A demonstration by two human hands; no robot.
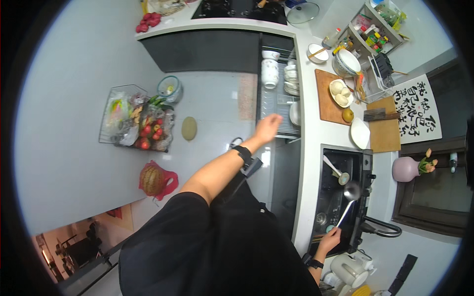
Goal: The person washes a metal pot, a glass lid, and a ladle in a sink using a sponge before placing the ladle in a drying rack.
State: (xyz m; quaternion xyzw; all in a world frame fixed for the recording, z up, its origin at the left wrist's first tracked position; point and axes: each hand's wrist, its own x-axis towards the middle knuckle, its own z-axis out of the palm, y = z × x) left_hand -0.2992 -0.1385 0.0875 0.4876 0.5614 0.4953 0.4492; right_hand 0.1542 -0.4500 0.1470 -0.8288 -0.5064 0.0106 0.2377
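Observation:
My right hand (329, 241) grips the handle of a metal ladle (351, 191), whose bowl hangs over the black sink (324, 162). In the basin lies a white-handled utensil (330, 164), partly beside a round pale disc. My left hand (269, 128) reaches across the near end of a pulled-out dish drawer (269, 107). Its fingers look curled and blurred, and whether they touch the drawer is unclear. White bowls (270, 74) and stacked dishes (291, 79) sit in the drawer's racks.
Along the counter (309, 122) are a cutting board (324, 100), a plate of pale buns (340, 92), a white dish (360, 133) and a faucet (385, 229). On the floor stand a produce basket (105, 125), a glass container (170, 88), a green melon (189, 128) and a netted melon (152, 180).

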